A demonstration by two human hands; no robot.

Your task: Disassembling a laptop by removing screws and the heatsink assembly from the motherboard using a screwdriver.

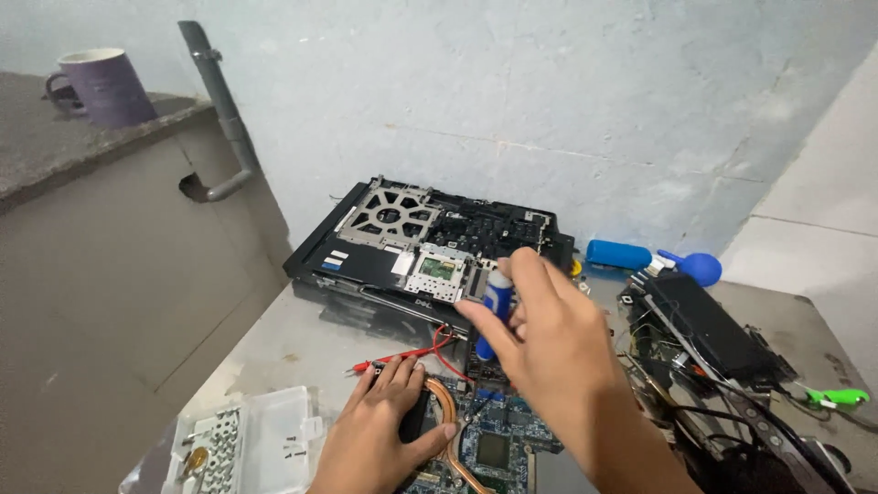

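Note:
My right hand (549, 343) grips a blue-and-white screwdriver (497, 302) upright, its tip hidden behind my fingers, over a green circuit board (498, 439). My left hand (384, 430) rests flat on the board's left side, over a black part and beside a copper heat pipe (445, 402). Behind both hands lies an opened black laptop chassis (430, 242) with its metal frame and fan grille exposed.
A clear plastic box of screwdriver bits (242, 448) sits at the front left. Red probe leads (412, 355) lie by the board. Dismantled black parts (713, 338), a blue air blower (690, 267), a blue cylinder (619, 253) and a green tool (837, 397) lie right. A purple mug (101, 87) stands on the ledge.

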